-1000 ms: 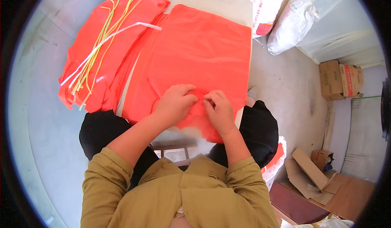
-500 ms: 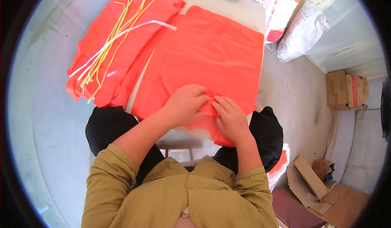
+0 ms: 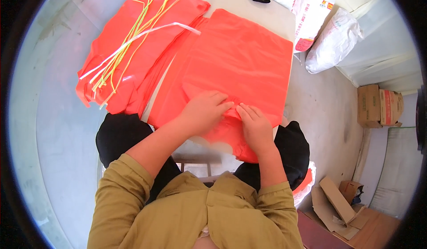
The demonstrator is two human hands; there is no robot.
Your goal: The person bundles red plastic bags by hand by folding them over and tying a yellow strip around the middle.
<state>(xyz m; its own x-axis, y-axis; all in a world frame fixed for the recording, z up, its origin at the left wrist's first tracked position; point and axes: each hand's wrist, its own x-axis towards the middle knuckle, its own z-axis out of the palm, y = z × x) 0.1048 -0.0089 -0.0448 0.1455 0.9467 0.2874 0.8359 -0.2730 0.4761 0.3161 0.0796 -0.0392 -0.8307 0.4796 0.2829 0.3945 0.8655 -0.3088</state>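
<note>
A stack of thin red plastic bags (image 3: 240, 49) lies on the table in front of me. At its near edge my left hand (image 3: 207, 109) pinches a bunched part of the top red plastic bag (image 3: 222, 131). Close beside it, my right hand (image 3: 257, 126) grips the same gathered plastic, fingers curled inward. The bag's near end, with a curved edge, hangs over the table edge toward my lap. Exactly what lies under the fingertips is hidden.
To the left lies another red plastic pile (image 3: 129, 22) with yellow and white ties (image 3: 120, 55) across it. White printed sacks (image 3: 313, 15) stand beyond the table at right. Cardboard boxes (image 3: 369, 104) sit by the right wall, and opened cardboard (image 3: 336, 200) lies at lower right.
My fingertips have come up slightly with the bunched plastic, and the near flap is more creased. The whole view has shifted a little.
</note>
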